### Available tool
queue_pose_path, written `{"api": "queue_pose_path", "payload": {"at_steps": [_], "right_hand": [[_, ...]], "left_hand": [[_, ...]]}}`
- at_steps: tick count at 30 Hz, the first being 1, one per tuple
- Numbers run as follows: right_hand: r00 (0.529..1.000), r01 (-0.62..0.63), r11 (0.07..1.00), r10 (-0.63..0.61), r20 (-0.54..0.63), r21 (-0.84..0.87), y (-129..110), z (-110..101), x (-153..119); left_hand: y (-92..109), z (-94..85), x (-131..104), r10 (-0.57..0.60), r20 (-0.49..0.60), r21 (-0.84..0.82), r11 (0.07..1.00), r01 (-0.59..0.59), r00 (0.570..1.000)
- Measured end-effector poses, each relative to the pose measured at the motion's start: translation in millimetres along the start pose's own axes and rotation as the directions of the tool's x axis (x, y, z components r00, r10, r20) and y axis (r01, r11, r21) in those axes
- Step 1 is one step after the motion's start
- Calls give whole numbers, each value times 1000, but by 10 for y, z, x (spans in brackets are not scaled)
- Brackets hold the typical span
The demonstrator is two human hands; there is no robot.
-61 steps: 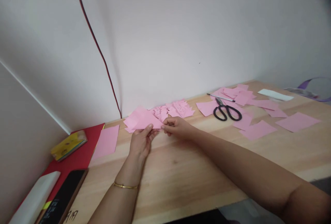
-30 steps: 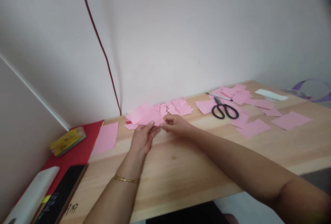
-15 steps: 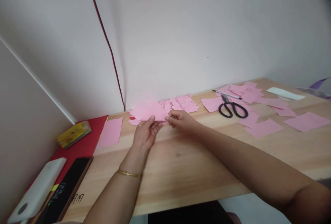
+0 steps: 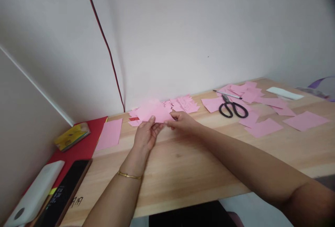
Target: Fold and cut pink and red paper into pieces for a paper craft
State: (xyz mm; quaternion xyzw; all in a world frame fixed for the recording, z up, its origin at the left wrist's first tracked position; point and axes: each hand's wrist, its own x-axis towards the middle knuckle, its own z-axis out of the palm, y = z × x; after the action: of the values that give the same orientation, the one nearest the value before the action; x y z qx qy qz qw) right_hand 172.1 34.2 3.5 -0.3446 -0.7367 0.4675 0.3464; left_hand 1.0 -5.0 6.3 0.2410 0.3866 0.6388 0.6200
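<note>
Both hands hold a sheet of pink paper [image 4: 158,112] above the wooden table. My left hand [image 4: 147,132] grips its lower left edge, thumb on top and fingers underneath. At the lower right corner, my right hand [image 4: 182,121] pinches the paper between thumb and bent fingers. Behind the sheet lies a heap of jagged pink paper pieces [image 4: 186,104] against the wall, partly hidden by it. Black-handled scissors [image 4: 232,110] rest to the right, on scattered pink paper pieces [image 4: 265,127].
A pen [image 4: 227,94] and a white strip [image 4: 285,93] lie at the back right. On the left are a pink sheet [image 4: 110,134], a red sheet [image 4: 78,147], a yellow packet [image 4: 72,136], a white device [image 4: 36,192] and a black device with a lit display [image 4: 65,192].
My right hand's thumb has slid slightly left along the paper's lower edge. The paper stays in both hands. The view has shifted a little.
</note>
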Motion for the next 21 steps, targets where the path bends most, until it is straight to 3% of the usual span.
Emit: {"api": "queue_pose_path", "payload": {"at_steps": [4, 11, 21], "right_hand": [[1000, -27, 1000, 27, 12, 3, -4, -28, -4], [998, -21, 1000, 20, -62, -19, -26, -41, -13], [998, 34, 998, -37, 57, 56, -29, -75, -29]], "left_hand": [[43, -39, 34, 47, -21, -16, 999, -47, 999], [57, -49, 49, 83, -79, -24, 996, -85, 993], [110, -47, 68, 85, -177, -96, 990, -103, 981]]}}
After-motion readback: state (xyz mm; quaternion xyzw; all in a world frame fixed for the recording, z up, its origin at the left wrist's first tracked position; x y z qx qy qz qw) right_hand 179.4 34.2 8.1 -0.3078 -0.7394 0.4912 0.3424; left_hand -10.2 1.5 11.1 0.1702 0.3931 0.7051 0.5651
